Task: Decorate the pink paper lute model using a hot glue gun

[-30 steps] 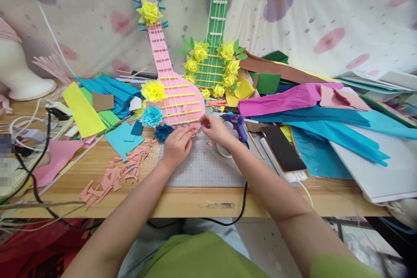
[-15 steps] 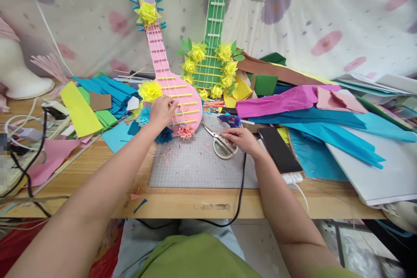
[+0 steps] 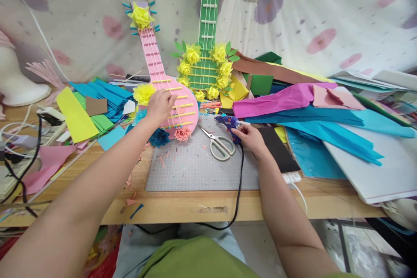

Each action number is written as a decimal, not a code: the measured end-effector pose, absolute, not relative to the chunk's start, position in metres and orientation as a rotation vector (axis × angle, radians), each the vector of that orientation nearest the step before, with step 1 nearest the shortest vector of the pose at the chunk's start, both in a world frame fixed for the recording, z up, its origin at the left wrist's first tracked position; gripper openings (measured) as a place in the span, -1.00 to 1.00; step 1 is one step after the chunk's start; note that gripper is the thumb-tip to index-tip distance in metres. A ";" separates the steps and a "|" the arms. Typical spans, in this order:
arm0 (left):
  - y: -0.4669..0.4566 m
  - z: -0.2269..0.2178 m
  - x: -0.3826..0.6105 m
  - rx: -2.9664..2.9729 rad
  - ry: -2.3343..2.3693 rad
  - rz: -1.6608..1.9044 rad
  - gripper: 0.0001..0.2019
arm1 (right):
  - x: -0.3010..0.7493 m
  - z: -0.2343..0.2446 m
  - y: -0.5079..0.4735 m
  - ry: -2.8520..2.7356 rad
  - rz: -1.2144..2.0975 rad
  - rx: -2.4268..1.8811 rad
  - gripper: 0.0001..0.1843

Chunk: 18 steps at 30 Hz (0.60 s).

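At the far right of the mat point(image 3: 192, 173), the right hand point(image 3: 252, 139) has its fingers closed on the handle of the glue gun point(image 3: 228, 121), nozzle pointing left. Left hand point(image 3: 162, 105): in front of the pink lute point(image 3: 193, 106), fingers curled inward near the strings; the view is too poor to tell whether it pinches anything.

Pink lute: upright at the mat's far left, neck tilted left. Flowers along its lower left edge, from the top: yellow flower point(image 3: 143, 94), light blue flower point(image 3: 140, 116) partly behind the left wrist, dark blue flower point(image 3: 159, 137), coral flower point(image 3: 183, 134) at the bottom. One more yellow bloom on the head.

Scissors point(image 3: 217, 143): flat on the mat, just beside the glue gun, tips toward the lute. Black cord point(image 3: 240, 182) runs down from the gun over the table edge. Phone point(image 3: 283, 150): right of the mat, partly behind the right forearm.

Farther back: green lute point(image 3: 207, 14), upright, yellow blooms at both sides of its body. Magenta paper point(image 3: 276, 100) and blue paper point(image 3: 345, 139) to the right. Coral scraps point(image 3: 131, 201) near the front edge of the table point(image 3: 247, 208).
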<state>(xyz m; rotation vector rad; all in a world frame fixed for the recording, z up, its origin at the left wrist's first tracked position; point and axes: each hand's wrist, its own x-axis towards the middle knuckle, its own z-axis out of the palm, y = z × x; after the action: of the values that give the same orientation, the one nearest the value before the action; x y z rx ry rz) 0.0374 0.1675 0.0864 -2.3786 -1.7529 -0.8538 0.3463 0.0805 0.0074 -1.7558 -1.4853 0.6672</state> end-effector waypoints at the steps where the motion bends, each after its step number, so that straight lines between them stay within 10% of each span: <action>1: 0.166 0.084 0.037 -2.382 -1.747 -0.864 -0.75 | 0.344 0.002 0.084 -1.470 0.620 -1.743 -0.52; 6: 0.161 0.075 0.035 -2.458 -1.663 -0.825 -0.86 | 0.339 -0.020 0.095 -1.467 0.270 -1.651 -0.44; 12: 0.156 0.089 0.044 -2.531 -2.106 -0.866 -0.52 | 0.337 -0.023 0.096 -1.538 0.333 -1.680 -0.37; 18: 0.158 0.097 0.042 -2.547 -1.742 -0.774 -0.85 | 0.329 -0.023 0.095 -1.617 0.356 -1.742 -0.49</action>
<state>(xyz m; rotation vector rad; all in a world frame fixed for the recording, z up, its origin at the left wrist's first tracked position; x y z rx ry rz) 0.0423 0.1577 0.0965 -2.5466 -1.7419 -0.7737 0.3295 0.0954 -0.0226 -1.7424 -1.6171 0.3557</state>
